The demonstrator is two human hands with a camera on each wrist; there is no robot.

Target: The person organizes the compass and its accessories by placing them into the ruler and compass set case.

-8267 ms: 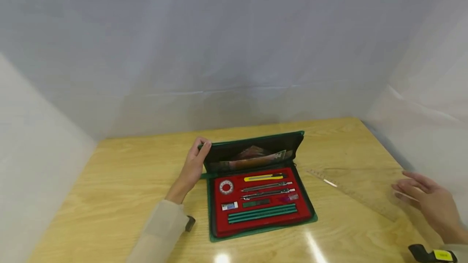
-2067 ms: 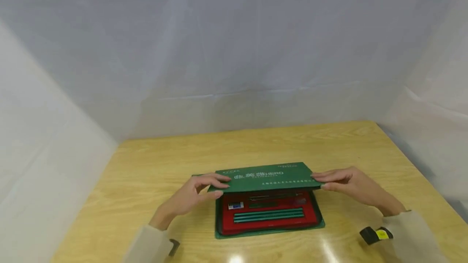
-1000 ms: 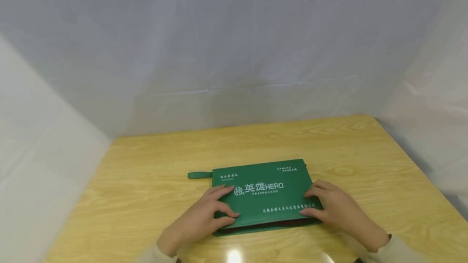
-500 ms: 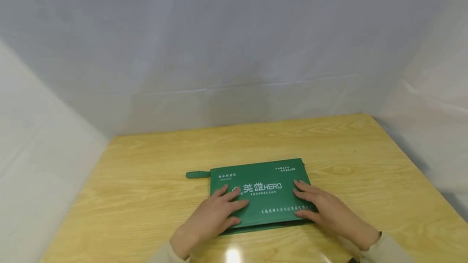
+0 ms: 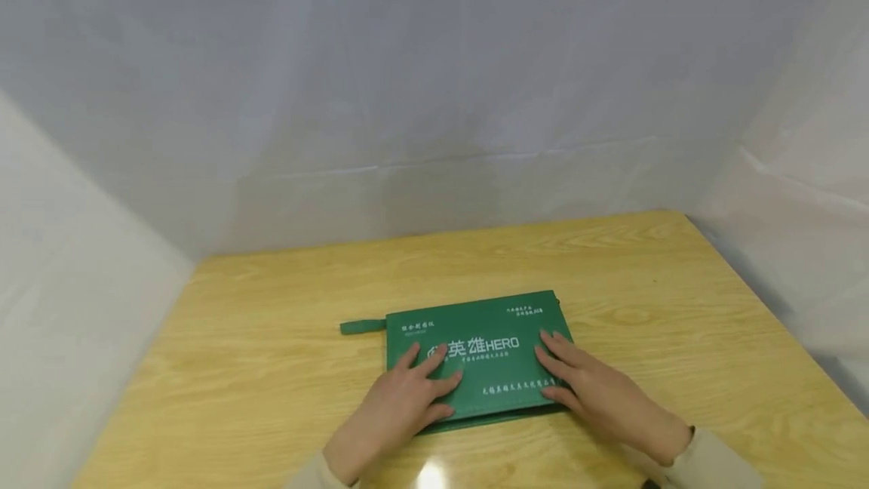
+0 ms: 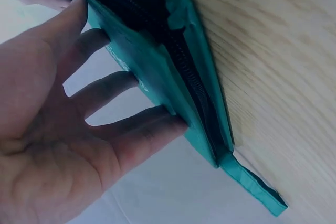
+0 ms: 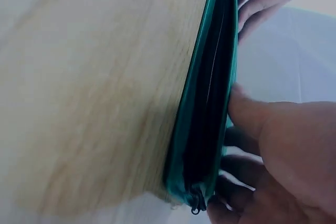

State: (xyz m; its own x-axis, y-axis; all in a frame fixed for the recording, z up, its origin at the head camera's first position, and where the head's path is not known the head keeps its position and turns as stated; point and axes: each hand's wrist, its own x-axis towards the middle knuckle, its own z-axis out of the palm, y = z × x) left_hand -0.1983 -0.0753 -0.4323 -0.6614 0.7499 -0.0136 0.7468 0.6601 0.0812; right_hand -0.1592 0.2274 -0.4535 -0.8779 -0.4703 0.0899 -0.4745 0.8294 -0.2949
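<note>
A green zip case (image 5: 498,383) with white lettering lies on the table, its cover folded down. My left hand (image 5: 400,402) rests with spread fingers on the cover's left side. On the right side, the fingers of my right hand (image 5: 597,391) press flat on it. Both wrist views show a gap along the case's edge. The black zipper (image 6: 189,74) is undone in the left wrist view, and its pull (image 7: 197,205) hangs at a corner in the right wrist view. A green strap (image 5: 362,327) sticks out from the back left. The case's contents are hidden.
The wooden table (image 5: 271,338) extends around the case on all sides. White sheeting (image 5: 434,96) hangs behind the table and at both sides. The table's right edge (image 5: 767,308) runs close to the sheeting there.
The cover, earlier held up by my left hand over a red tray of drawing tools, has come down under both hands. The clear ruler near my right hand is out of sight.
</note>
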